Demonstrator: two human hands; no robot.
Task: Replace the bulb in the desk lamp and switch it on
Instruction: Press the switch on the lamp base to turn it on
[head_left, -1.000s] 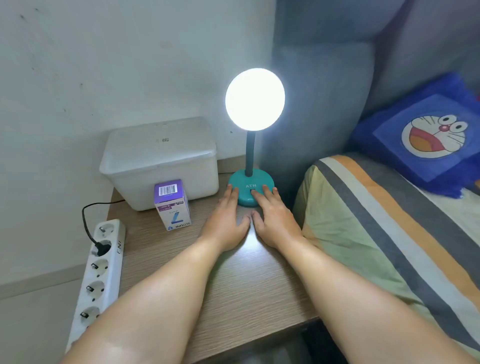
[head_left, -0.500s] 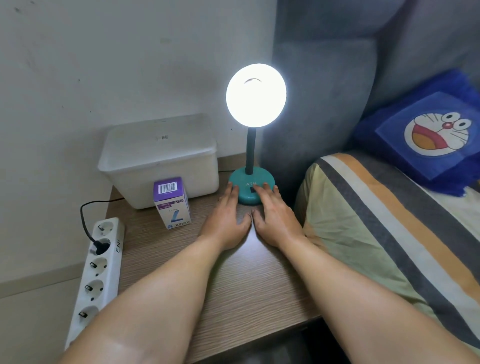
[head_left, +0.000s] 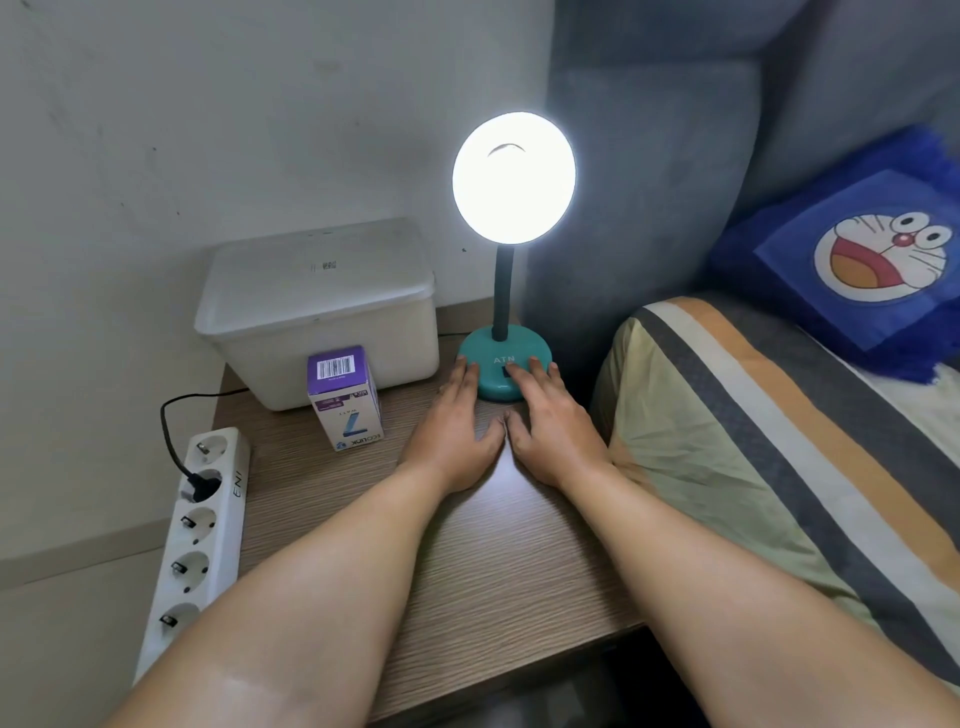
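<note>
The desk lamp stands at the back of the wooden table (head_left: 467, 571), its round head (head_left: 514, 177) glowing bright white on a dark neck above a teal base (head_left: 498, 353). My left hand (head_left: 452, 436) lies flat on the table, fingertips touching the base's left front edge. My right hand (head_left: 550, 426) lies flat beside it, a fingertip on the dark switch (head_left: 506, 371) at the base's front. Both hands hold nothing. A purple and white bulb box (head_left: 345, 397) stands upright left of my left hand.
A white lidded plastic tub (head_left: 317, 312) sits behind the bulb box against the wall. A white power strip (head_left: 197, 535) with one black plug in it runs along the table's left edge. A bed with a striped pillow (head_left: 753, 467) and a blue cartoon cushion (head_left: 872, 254) borders the right.
The hands stay flat at the lamp base and the lamp stays lit. Only my view has shifted slightly.
</note>
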